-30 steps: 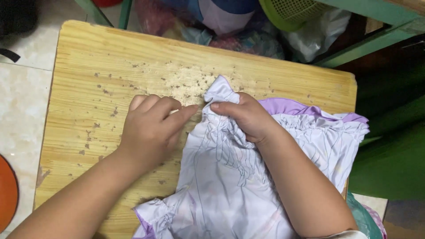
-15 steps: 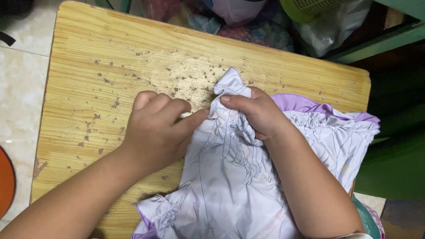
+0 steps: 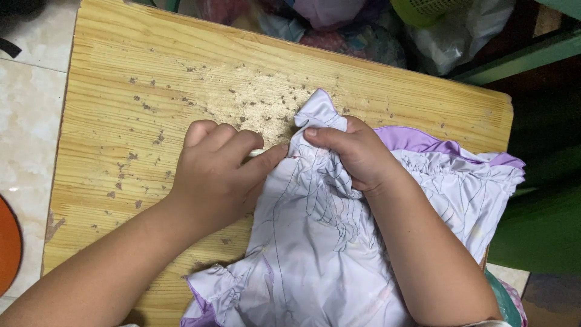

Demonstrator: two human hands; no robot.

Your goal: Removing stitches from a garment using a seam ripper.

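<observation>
Head view: pale lilac garment (image 3: 339, 242) spread on wooden desk (image 3: 133, 103), right half. Left hand (image 3: 221, 175) curled, thumb and fingers pinching small white tool at garment's gathered top edge. Right hand (image 3: 354, 151) closed, bunching ruffled edge just beside it. Bags (image 3: 363, 30) beyond desk.

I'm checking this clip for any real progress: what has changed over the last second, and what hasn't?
Very little. The right hand has bunched the ruffled top edge of the pale lilac garment a bit tighter. The left hand still pinches the fabric beside it, with something small and pale at its fingertips. Nothing was let go. The garment stays spread on the worn wooden table; the apparent shift is mostly the camera's.
</observation>
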